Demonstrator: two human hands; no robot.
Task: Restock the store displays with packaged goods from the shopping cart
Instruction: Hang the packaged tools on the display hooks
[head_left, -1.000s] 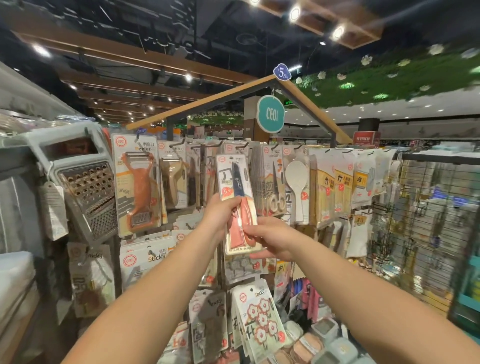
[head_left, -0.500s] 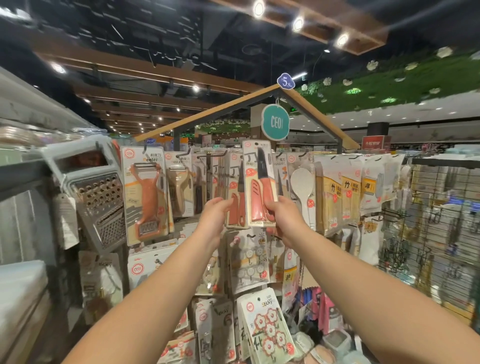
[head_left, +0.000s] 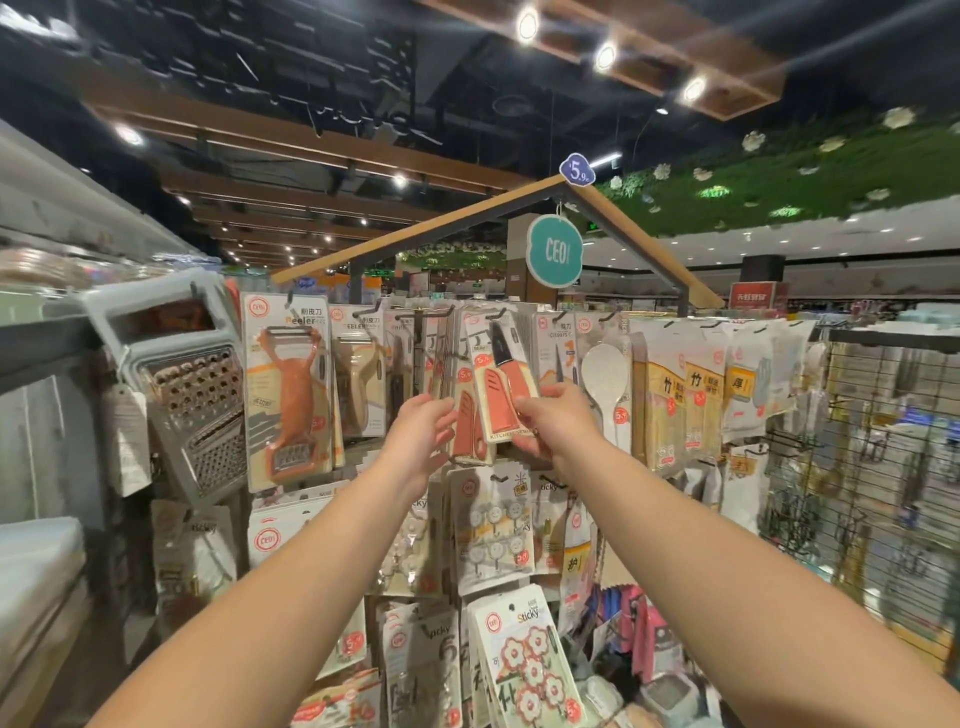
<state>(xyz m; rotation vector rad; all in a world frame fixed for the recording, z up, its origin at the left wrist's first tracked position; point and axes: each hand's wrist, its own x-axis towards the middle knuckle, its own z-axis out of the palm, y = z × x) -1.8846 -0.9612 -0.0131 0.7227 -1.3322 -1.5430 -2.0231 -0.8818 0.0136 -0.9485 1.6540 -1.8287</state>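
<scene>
A carded knife pack (head_left: 501, 374) with an orange handle and black blade is raised against the top row of the hanging display, its top edge at a black peg hook (head_left: 493, 313). My right hand (head_left: 558, 421) pinches the pack's lower right corner. My left hand (head_left: 423, 434) is just left of it, fingers spread and touching the stack of identical knife packs (head_left: 465, 415) hanging behind. The shopping cart is out of view.
Peeler packs (head_left: 288, 389) and a metal grater (head_left: 192, 395) hang to the left. A white rice paddle (head_left: 605, 374) and yellow packs (head_left: 675, 400) hang to the right, sticky hook packs (head_left: 493, 525) below. A wire rack (head_left: 883, 467) stands at far right.
Both hands rose with the knife pack from chest height to the top row. The left hand let go of the pack and now touches the hanging stack.
</scene>
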